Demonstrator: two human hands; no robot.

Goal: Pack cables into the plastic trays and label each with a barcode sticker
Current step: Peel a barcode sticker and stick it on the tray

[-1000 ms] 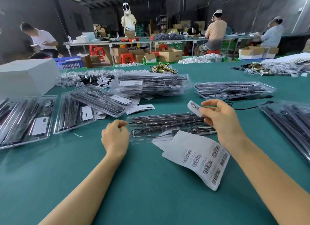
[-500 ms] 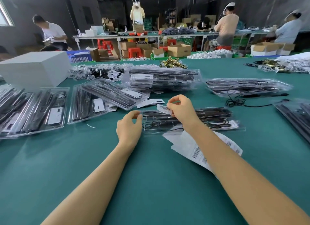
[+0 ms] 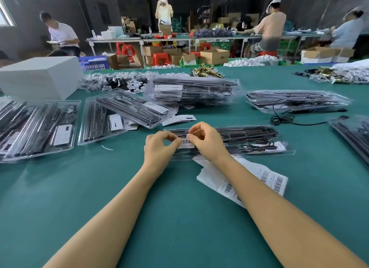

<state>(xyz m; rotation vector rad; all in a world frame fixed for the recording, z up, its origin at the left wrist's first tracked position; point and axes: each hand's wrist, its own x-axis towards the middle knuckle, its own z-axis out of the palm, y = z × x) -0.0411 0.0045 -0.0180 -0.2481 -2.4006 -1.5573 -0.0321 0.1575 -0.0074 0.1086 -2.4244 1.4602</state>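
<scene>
A clear plastic tray (image 3: 249, 138) packed with black cables lies across the green table just in front of me. A small white barcode sticker (image 3: 186, 143) sits over the tray's left end. My left hand (image 3: 159, 150) pinches the sticker's left edge with thumb and forefinger. My right hand (image 3: 207, 142) pinches its right side from above. A white sheet of barcode stickers (image 3: 265, 182) lies on the table under my right forearm, partly hidden by it.
Labelled trays of cables lie at the left (image 3: 40, 128), behind the hands (image 3: 191, 92) and at the right (image 3: 295, 100). A white box (image 3: 40, 76) stands at far left. A loose black cable (image 3: 283, 119) lies at the right. People work at benches in the back.
My right hand carried the sticker from up at the right down to the tray's left end. My left hand moved in and took the sticker's other edge.
</scene>
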